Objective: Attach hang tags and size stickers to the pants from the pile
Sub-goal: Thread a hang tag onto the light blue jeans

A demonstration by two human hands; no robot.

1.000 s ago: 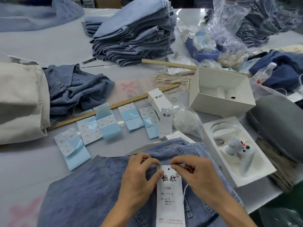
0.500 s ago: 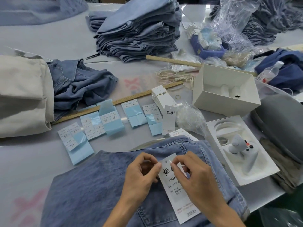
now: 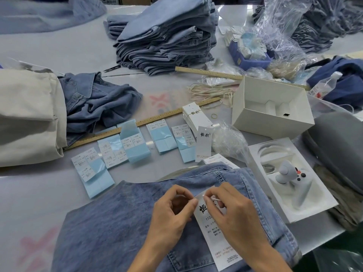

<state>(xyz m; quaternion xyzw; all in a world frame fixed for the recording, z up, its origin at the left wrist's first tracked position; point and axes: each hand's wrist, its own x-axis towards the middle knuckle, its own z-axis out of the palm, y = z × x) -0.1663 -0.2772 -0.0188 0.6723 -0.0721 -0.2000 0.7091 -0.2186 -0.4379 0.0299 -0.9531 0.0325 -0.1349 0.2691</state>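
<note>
denim pants (image 3: pixel 110 228) flat; left hand (image 3: pixel 172 211), right hand (image 3: pixel 231 213) both pinch hang tag (image 3: pixel 218 238).

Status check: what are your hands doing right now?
Both hands, left and right, pinching white paper hang tag. Tag lies on blue denim pants. Nothing in the way.

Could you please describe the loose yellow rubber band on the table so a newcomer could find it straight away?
Start at the open white box right of centre. Just left of its near corner, beside the bundled hang tags, the rubber band lies flat on the table. It is a small thin yellow ring, unlike the long pale strings behind it.
</note>
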